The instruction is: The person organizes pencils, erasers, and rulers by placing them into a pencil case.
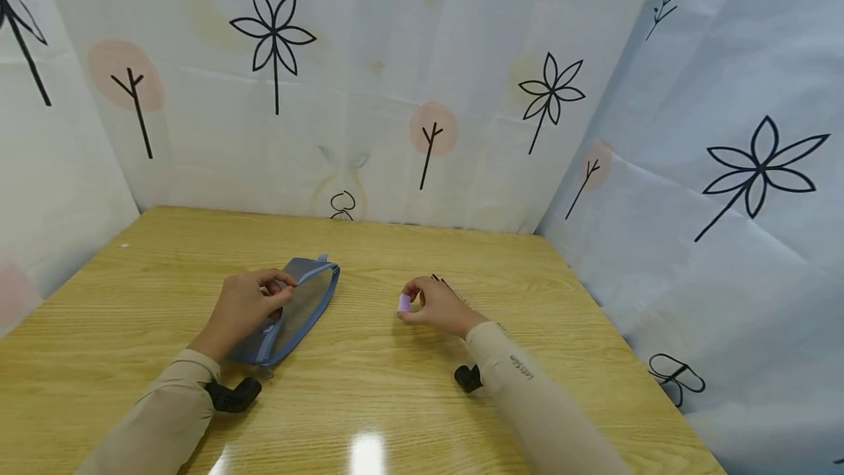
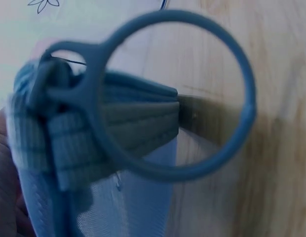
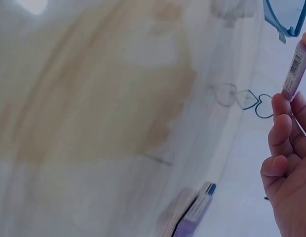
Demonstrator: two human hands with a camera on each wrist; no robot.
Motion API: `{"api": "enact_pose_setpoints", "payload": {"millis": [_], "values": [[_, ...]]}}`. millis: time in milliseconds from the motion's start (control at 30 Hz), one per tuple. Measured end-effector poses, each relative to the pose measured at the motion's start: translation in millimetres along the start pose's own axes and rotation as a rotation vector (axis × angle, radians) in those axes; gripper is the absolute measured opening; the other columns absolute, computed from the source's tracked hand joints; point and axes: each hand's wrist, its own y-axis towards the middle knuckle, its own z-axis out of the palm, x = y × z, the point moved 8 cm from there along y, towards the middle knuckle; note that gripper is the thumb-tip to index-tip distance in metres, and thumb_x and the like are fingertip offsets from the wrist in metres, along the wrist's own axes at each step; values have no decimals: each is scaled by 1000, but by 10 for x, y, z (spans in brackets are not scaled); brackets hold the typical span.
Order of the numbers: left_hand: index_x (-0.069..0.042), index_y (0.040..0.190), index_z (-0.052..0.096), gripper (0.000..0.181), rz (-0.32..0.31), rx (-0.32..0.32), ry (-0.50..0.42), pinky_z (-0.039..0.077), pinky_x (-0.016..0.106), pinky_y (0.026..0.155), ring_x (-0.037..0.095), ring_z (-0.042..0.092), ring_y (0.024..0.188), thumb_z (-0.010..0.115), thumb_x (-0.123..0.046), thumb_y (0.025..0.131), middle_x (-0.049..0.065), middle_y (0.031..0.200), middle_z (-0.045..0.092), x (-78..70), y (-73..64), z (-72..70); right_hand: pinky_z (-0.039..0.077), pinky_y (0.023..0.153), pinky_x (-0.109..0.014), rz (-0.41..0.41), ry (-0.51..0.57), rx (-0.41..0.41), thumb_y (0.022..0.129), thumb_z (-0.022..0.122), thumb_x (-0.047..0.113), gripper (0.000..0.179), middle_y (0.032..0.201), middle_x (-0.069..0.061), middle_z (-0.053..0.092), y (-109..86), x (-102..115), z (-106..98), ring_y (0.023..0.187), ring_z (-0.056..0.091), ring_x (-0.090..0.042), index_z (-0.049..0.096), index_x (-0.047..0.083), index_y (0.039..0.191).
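Observation:
A blue zippered mesh pouch (image 1: 308,314) lies on the table with its mouth apart. My left hand (image 1: 247,306) pinches its upper edge between thumb and fingers. Close up in the left wrist view, a blue ring-shaped zipper pull (image 2: 249,106) hangs in front of the pouch's fabric end (image 2: 138,118). To the pouch's right, my right hand (image 1: 438,306) holds a small light-purple block (image 1: 404,303) by its ends, just above the table. The right wrist view shows a barcode on that block (image 3: 295,69).
Behind my right hand, thin dark-tipped items (image 1: 448,286) lie partly hidden. A purple and white item (image 3: 195,212) shows low in the right wrist view. The wooden table (image 1: 369,402) meets printed cloth walls (image 1: 369,94) at the back and sides.

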Motion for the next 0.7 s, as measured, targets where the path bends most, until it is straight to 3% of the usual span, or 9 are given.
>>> {"api": "enact_pose_setpoints", "payload": {"millis": [433,700], "values": [[-9,97,73,11,-12,-6,-10,39,25,40,8,57,47,66,-7,89,-2,66,62,23,1,1,42,68,-25,-29,133,-56,86,76,29,38,103,3,60,180,256,158,81,48,-13,64,13,118],[-11,95,74,11,-8,-10,-13,39,25,40,8,58,47,67,-7,89,-2,66,64,10,8,9,41,67,-24,-25,233,-43,86,76,25,39,108,-1,60,253,374,255,84,48,-14,63,11,121]]}}
